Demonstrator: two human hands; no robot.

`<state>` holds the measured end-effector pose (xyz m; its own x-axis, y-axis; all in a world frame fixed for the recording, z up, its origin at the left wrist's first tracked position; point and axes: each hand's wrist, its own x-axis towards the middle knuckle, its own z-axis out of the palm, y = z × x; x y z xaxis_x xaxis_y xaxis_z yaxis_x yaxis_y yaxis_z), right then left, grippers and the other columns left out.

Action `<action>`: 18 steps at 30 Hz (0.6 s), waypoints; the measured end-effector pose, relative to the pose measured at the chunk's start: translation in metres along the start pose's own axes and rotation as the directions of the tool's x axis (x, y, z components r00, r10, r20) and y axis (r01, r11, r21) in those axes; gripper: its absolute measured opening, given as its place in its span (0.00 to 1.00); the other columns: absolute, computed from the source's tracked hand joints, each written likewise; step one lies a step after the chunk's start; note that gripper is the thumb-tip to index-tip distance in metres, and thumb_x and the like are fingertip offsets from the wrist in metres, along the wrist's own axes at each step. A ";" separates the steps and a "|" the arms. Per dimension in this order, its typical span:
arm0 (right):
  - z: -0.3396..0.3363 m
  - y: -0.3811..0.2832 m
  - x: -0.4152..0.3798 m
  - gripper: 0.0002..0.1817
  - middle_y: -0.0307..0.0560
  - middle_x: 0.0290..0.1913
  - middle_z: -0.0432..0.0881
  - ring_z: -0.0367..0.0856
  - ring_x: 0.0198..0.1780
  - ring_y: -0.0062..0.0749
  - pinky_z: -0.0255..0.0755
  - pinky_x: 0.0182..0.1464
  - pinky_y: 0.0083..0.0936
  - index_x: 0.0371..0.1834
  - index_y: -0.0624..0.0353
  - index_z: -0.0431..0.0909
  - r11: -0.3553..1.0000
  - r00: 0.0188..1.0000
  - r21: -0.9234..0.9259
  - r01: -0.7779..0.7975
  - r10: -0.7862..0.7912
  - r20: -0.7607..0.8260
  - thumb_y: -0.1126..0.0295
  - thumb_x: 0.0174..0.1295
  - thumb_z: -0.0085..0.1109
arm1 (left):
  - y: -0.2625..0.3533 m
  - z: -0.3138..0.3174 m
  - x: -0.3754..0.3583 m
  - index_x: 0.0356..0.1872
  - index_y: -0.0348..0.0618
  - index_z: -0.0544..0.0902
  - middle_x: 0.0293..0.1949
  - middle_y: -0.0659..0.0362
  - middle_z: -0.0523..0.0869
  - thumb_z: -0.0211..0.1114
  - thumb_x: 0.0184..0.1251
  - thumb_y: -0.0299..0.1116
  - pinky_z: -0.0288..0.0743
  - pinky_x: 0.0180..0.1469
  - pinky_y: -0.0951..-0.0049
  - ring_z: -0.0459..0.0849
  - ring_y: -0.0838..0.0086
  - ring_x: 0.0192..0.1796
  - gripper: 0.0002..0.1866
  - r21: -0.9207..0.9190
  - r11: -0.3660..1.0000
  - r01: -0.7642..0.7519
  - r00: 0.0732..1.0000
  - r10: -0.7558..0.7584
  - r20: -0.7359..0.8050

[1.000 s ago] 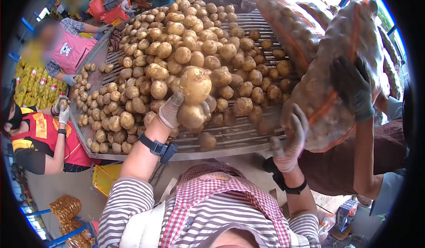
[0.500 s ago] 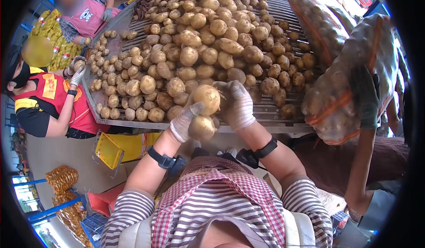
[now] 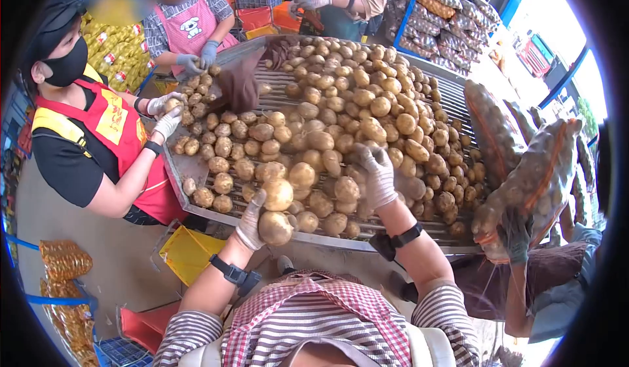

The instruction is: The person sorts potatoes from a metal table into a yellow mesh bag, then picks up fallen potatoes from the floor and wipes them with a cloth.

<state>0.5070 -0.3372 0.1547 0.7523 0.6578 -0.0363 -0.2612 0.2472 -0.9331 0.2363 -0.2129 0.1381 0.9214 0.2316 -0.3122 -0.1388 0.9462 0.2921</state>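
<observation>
My left hand (image 3: 251,224), in a white grey-tipped glove, grips two large pale potatoes at the table's near edge. The upper potato (image 3: 278,194) sits just above the lower potato (image 3: 274,228). My right hand (image 3: 380,178), gloved alike, reaches over the potato pile (image 3: 321,141) with its fingers spread at the potatoes. Some potatoes beside those fingers are blurred. The pile covers much of a slatted metal sorting table (image 3: 458,101).
Across the left side, a co-worker's gloved hands (image 3: 167,115) hold a potato. More gloved hands (image 3: 200,59) are at the far left corner, near a brown cloth (image 3: 239,86). Filled mesh sacks (image 3: 537,170) lean at the right, touched by a dark-gloved hand (image 3: 516,236). A yellow crate (image 3: 190,254) stands below.
My right hand has moved away from my left, up and right onto the pile. My left hand still holds two potatoes, now further left. The camera view has tilted up, showing more background.
</observation>
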 end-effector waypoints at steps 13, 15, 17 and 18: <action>0.183 0.101 0.145 0.36 0.56 0.57 0.84 0.84 0.57 0.49 0.77 0.61 0.36 0.67 0.59 0.75 0.480 0.788 -0.680 0.554 -0.038 0.615 0.64 0.55 0.79 | 0.075 -0.162 -0.015 0.62 0.49 0.79 0.51 0.54 0.87 0.62 0.68 0.67 0.84 0.56 0.44 0.87 0.57 0.53 0.34 -0.411 0.788 -0.458 0.889 0.388 -0.245; 0.221 0.145 0.182 0.49 0.62 0.70 0.75 0.74 0.70 0.59 0.71 0.71 0.43 0.77 0.50 0.64 0.292 0.777 -0.796 0.531 0.206 0.594 0.54 0.51 0.80 | 0.075 -0.165 -0.013 0.67 0.49 0.77 0.56 0.54 0.87 0.60 0.71 0.64 0.84 0.56 0.45 0.87 0.54 0.54 0.34 -0.399 0.773 -0.493 0.868 0.465 -0.173; 0.265 0.172 0.199 0.52 0.61 0.79 0.60 0.65 0.76 0.60 0.66 0.75 0.49 0.82 0.42 0.56 0.203 0.671 -0.705 0.680 0.217 0.709 0.55 0.54 0.76 | 0.072 -0.188 -0.005 0.68 0.44 0.76 0.57 0.48 0.86 0.62 0.69 0.65 0.83 0.56 0.44 0.87 0.51 0.54 0.38 -0.404 0.810 -0.426 0.895 0.443 -0.055; 0.281 0.198 0.217 0.53 0.59 0.82 0.56 0.66 0.75 0.62 0.67 0.73 0.52 0.84 0.37 0.51 0.083 0.707 -0.746 0.661 0.264 0.656 0.55 0.56 0.73 | 0.074 -0.196 -0.002 0.67 0.42 0.76 0.57 0.46 0.86 0.63 0.68 0.65 0.83 0.57 0.44 0.87 0.50 0.54 0.39 -0.392 0.828 -0.400 0.907 0.419 -0.041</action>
<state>0.4483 0.0545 0.0630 0.0664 0.9971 -0.0375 0.9267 -0.0756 -0.3681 0.1525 -0.0988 -0.0169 0.7628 0.6157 -0.1976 -0.6261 0.7797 0.0126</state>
